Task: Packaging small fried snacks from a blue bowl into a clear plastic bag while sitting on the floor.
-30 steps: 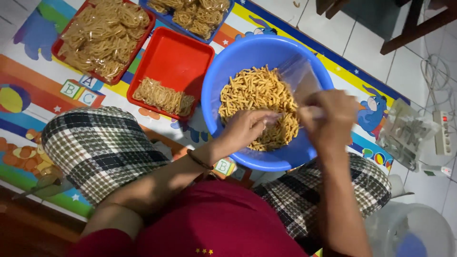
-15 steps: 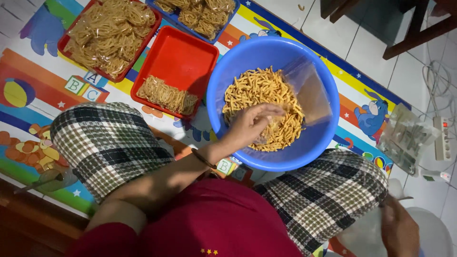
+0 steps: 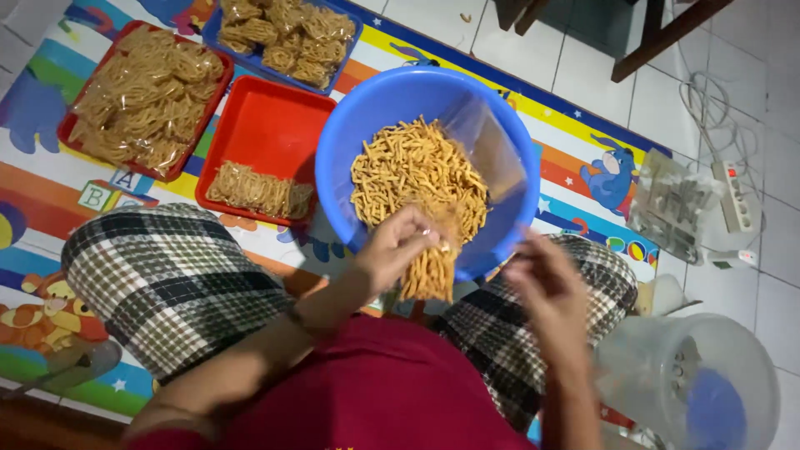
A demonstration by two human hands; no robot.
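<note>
Your left hand [image 3: 396, 250] is closed around the top of a small clear bag of fried snack sticks [image 3: 429, 271] — the fingers [image 3: 410, 227] pinch the gathered neck, and the filled part hangs down from them, over the near rim of the blue basin [image 3: 342, 133]. Just beyond your fingertips lies the loose heap of the same golden sticks [image 3: 412, 171] inside the basin, with a clear plastic bag [image 3: 487, 146] lying open against the basin's far-right wall. Your right hand [image 3: 546, 287] is blurred and sits just to the right of the filled bag, not touching it; the fingers look loosely spread with nothing in them, though the blur keeps you from telling more. Past the left hand's knuckles, to the left of the basin, a red square tray [image 3: 267, 133] carries a short row of noodle-like bundles [image 3: 258, 190] along its near edge. Farther left, a second red tray [image 3: 71, 125] is piled full of those bundles, and a blue tray [image 3: 212, 29] beyond the two holds more. All of these rest on a bright cartoon-printed play mat [image 3: 575, 167] — your knees in checked cloth [image 3: 167, 275] frame both hands. Off to the right of your right hand, well apart, stand a clear plastic tub [image 3: 708, 375], a crumpled stack of clear bags [image 3: 671, 204] and a white power strip [image 3: 737, 196] on the tiled floor.
</note>
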